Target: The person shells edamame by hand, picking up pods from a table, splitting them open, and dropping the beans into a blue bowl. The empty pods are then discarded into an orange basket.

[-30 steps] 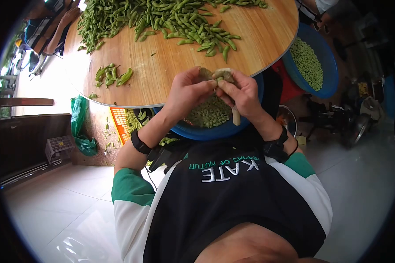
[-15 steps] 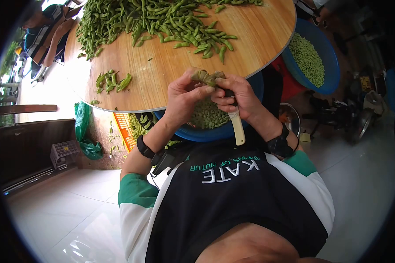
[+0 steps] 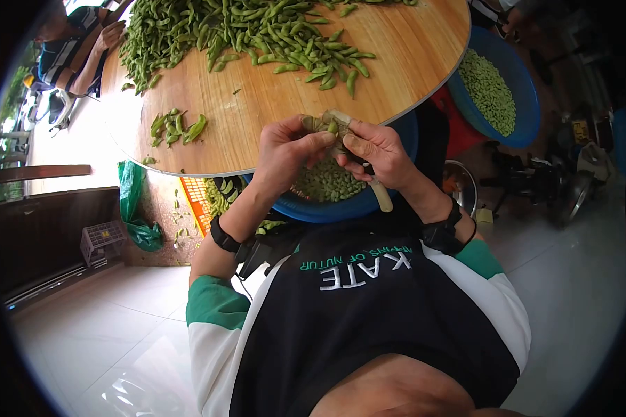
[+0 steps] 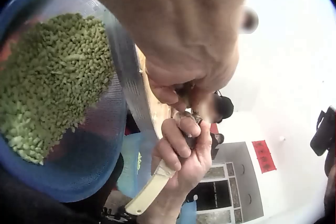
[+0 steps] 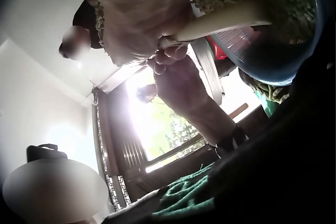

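Note:
Above a blue basin (image 3: 299, 212) of shelled green beans (image 3: 330, 182), my two hands meet at the fingertips. My left hand (image 3: 285, 151) pinches a small green soybean pod (image 3: 332, 128) between thumb and fingers. Curled fingers of my right hand (image 3: 382, 154) grip a tool with a curved cream handle (image 3: 380, 197), which sticks out below the palm; its working end is hidden. Brownish-green coverings show around the fingertips. In the left wrist view the cream handle (image 4: 151, 190) slants down out of the right fist (image 4: 181, 155). The right thumb lies against the pod.
A round wooden table (image 3: 257, 139) bears a heap of soybean pods (image 3: 257, 35) and a small cluster (image 3: 177, 128). Another blue basin (image 3: 528, 111) of beans stands at right. An orange basket (image 3: 196, 201) is at left below the table edge. Another person (image 3: 76, 52) sits across at far left.
The cream handle first swung out lower below my right hand, then tilted back up a little. Both hands have spread slightly and a green pod now shows between the fingertips.

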The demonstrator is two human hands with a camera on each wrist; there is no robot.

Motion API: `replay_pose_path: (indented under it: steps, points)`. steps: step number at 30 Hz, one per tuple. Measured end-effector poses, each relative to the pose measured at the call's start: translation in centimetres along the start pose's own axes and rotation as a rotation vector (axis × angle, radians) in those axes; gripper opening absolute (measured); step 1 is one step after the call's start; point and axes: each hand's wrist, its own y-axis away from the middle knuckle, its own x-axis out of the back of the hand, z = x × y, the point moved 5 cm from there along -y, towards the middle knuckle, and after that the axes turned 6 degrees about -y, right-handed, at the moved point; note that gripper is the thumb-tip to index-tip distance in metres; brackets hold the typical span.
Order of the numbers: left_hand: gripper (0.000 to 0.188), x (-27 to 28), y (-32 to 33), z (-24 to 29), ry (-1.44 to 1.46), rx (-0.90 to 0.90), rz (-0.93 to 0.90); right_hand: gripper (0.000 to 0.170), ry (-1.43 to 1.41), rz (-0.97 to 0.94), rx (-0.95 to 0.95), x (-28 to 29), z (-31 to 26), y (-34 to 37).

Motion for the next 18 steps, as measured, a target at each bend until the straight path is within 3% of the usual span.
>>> replay_pose_path:
  steps: [6, 9, 14, 18]
  points:
    - [0.005, 0.19, 0.07, 0.17, -0.033, -0.011, 0.024, 0.034, -0.053, -0.085, 0.004, -0.77, -0.57, -0.01]
    - [0.006, 0.20, -0.05, -0.12, -0.020, -0.053, 0.011, 0.031, -0.031, -0.008, -0.021, -0.30, -0.12, -0.14]
    - [0.005, 0.58, -0.45, -0.54, 0.063, -0.104, -0.014, 0.026, 0.158, 0.111, 0.128, -0.18, 0.14, -0.43]
    - [0.004, 0.43, -0.42, -0.01, 0.202, -0.041, -0.067, 0.028, 0.143, 0.122, 0.148, 0.16, -0.01, -0.26]
